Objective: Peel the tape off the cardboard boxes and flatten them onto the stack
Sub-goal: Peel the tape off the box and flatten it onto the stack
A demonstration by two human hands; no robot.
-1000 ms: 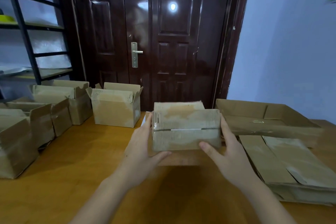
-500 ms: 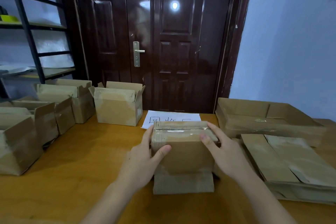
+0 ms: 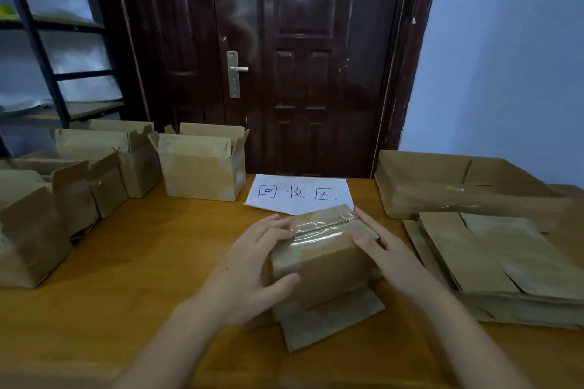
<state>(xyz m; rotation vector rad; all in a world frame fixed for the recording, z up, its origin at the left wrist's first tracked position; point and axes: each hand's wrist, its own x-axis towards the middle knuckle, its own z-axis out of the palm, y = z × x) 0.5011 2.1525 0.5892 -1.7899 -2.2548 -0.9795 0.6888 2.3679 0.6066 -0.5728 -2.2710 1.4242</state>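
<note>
A small brown cardboard box point(image 3: 328, 265) stands on the wooden table point(image 3: 132, 278) with its sealed side up. Shiny clear tape point(image 3: 322, 226) runs along the top seam. Its lower flaps splay out on the table in front. My left hand point(image 3: 252, 271) grips the box's left side, thumb on the front face and fingers over the top edge. On the right side rests my right hand point(image 3: 385, 253), its fingers reaching the tape's end. A stack of flattened boxes point(image 3: 493, 262) lies to the right.
Several open upright boxes point(image 3: 202, 164) stand along the left and back left. A white paper sign point(image 3: 298, 193) with handwriting lies behind the held box. A wide shallow carton point(image 3: 448, 186) sits at the back right. A dark door point(image 3: 284, 57) and a metal shelf point(image 3: 47, 50) stand behind.
The box was turned over from held in the air to standing on the table with its taped seam up, then twisted slightly. Both hands shifted to its sides; the view moved closer.
</note>
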